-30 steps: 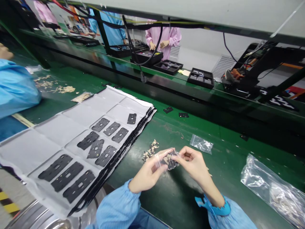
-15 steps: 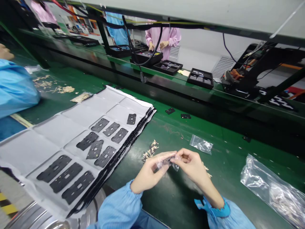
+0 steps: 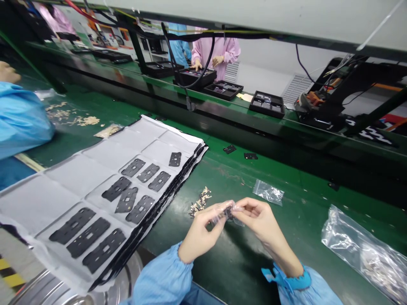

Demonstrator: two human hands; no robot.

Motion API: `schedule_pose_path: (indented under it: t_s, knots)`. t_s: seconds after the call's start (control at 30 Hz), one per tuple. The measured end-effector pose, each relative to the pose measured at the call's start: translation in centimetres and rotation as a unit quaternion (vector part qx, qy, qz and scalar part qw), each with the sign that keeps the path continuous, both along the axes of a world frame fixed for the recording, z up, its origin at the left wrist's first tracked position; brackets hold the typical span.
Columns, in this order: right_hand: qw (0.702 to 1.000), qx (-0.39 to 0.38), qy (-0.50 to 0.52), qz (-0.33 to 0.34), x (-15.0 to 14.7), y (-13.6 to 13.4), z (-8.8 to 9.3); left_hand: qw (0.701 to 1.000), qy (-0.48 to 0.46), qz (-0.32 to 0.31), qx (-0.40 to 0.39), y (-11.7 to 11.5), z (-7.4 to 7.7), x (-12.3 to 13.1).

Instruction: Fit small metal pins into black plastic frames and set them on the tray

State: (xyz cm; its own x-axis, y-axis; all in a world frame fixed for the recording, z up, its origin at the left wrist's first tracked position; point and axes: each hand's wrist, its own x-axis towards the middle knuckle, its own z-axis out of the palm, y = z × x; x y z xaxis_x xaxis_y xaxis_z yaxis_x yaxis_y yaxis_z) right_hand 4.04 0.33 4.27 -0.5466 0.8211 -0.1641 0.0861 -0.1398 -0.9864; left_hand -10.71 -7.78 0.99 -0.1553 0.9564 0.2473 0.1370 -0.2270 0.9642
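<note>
The work in hand looks like picking at a small dark part wrapped in clear film [image 3: 228, 212], held up just above the green counter [image 3: 229, 173] between both hands, and the next move seems to call for a steady, careful pinch so that the film parts from it cleanly. The left hand [image 3: 202, 233] and right hand [image 3: 259, 220] have each closed their grip to a tight fingertip pinch on it from either side, the film crumpled between them (fingers and glare hide most of the part). Nearby lie beige scraps [image 3: 201, 202], a small plastic bag [image 3: 269, 192] and a grey liner sheet [image 3: 73, 178] carrying black die-cut pieces [image 3: 140, 209]
</note>
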Motion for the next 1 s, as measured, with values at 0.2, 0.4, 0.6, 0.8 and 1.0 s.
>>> schedule_pose_path:
  t_s: [0.2,0.4,0.6,0.8,1.0]
  knots:
    - [0.997,0.053,-0.030,-0.051,-0.4,-0.6,-0.4,0.996,-0.038,0.059,-0.058,0.1,-0.5,0.4]
    - [0.999,-0.020,0.023,0.028,-0.1,-0.5,0.2,0.993,-0.092,0.029,-0.061,0.1,-0.6,0.7]
    - [0.999,0.014,-0.004,-0.037,0.3,-0.1,-0.9,0.995,0.094,-0.017,-0.014,0.3,0.1,0.0]
    - [0.997,0.024,-0.015,-0.069,-0.1,-0.3,-0.4,0.995,0.094,0.034,0.018,0.6,-0.3,0.1]
    - [0.998,-0.046,0.037,-0.018,0.1,-0.2,0.7,0.994,0.090,0.009,0.054,0.6,-0.8,0.2]
